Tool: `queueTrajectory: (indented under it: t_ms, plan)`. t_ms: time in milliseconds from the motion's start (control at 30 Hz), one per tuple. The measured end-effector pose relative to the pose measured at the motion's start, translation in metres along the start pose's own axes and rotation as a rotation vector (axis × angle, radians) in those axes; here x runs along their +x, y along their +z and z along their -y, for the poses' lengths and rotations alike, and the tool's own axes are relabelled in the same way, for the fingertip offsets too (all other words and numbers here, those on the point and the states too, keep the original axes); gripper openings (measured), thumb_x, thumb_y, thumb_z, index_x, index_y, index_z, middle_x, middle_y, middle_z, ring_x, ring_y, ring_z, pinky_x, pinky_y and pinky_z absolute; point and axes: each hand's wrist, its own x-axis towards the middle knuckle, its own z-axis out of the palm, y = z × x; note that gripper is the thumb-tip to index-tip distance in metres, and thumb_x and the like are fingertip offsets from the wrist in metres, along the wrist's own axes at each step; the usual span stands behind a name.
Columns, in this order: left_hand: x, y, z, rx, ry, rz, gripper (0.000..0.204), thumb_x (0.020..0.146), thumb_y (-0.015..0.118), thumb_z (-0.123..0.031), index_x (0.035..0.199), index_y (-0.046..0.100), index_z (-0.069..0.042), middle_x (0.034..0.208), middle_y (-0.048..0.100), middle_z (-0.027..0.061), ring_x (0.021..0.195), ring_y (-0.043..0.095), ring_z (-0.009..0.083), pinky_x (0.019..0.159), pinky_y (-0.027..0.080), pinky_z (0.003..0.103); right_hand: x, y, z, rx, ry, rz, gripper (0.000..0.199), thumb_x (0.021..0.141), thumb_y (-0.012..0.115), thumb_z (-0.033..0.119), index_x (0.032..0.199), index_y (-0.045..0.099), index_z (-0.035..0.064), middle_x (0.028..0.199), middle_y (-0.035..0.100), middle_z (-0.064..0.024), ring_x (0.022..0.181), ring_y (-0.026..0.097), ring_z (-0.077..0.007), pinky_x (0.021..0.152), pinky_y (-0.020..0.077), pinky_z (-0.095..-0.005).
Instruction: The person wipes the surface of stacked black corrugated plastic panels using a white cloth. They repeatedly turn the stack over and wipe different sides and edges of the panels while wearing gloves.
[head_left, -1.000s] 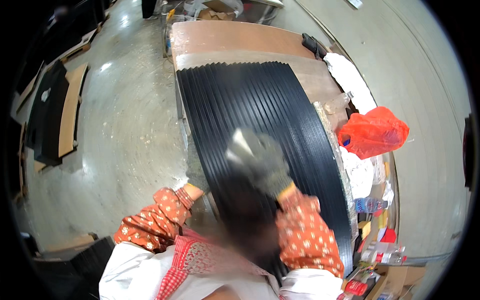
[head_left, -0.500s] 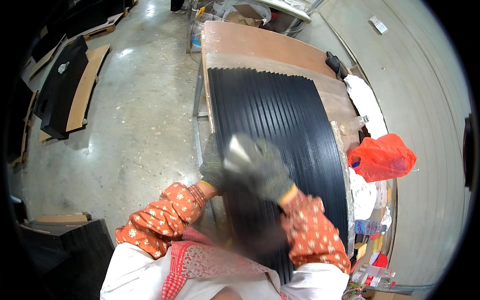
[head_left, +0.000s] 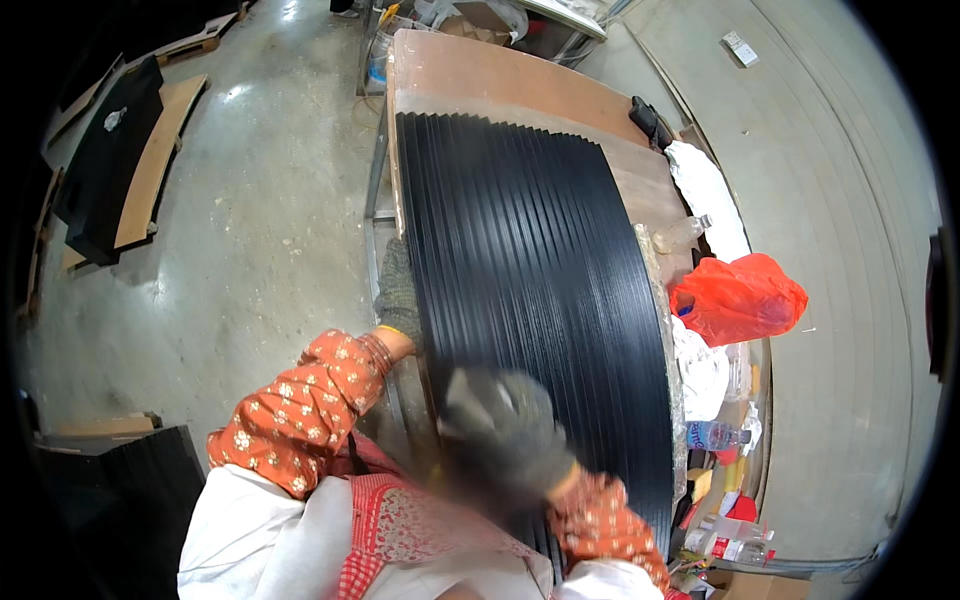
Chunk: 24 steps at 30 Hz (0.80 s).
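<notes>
A row of long black strips [head_left: 540,230] lies side by side on a brown board-topped table [head_left: 490,70]. My left hand [head_left: 397,290], in a dark grey knit glove, lies along the left edge of the strips, fingers stretched out and partly hidden against the side. Over the near part of the strips is my gloved right hand [head_left: 510,425], smeared by motion. Its fingers are closed round a small greyish-white piece [head_left: 468,392], too blurred to name. Both forearms wear orange patterned sleeves.
Along the table's right side lie a red plastic bag [head_left: 745,300], a clear bottle [head_left: 680,235], white cloth [head_left: 700,375] and a blue-labelled bottle [head_left: 712,435]. A pale wall [head_left: 830,200] stands beyond. On the left floor sits a black panel stack [head_left: 115,165].
My right hand has come nearer to me along the strips, with the small pale piece in it. The left hand stays at the strips' left edge. The whole view has shifted slightly.
</notes>
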Motion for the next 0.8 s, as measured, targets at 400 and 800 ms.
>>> queueTrajectory:
  t_ms: [400, 800]
  plan:
    - [-0.013, 0.018, 0.005, -0.067, -0.020, -0.054, 0.058, 0.104, 0.043, -0.036, 0.152, 0.034, -0.004, 0.150, 0.044, 0.0128, 0.137, 0.041, 0.0253, 0.117, 0.031, 0.038, 0.087, 0.045, -0.027, 0.009, -0.050, 0.065, 0.037, 0.076, 0.076, 0.033, 0.111, 0.068, 0.0231, 0.119, 0.058, -0.0122, 0.094, 0.061, -0.0335, 0.081, 0.0502, -0.0460]
    - [0.013, 0.007, -0.009, -0.499, -0.315, -0.134, 0.059, 0.096, 0.056, -0.041, 0.145, 0.045, -0.010, 0.142, 0.052, 0.0134, 0.130, 0.050, 0.0269, 0.110, 0.041, 0.039, 0.045, 0.051, -0.050, -0.155, 0.242, -0.095, 0.045, 0.081, 0.074, 0.032, 0.123, 0.064, 0.0205, 0.117, 0.059, -0.0124, 0.084, 0.061, -0.0343, 0.068, 0.0508, -0.0451]
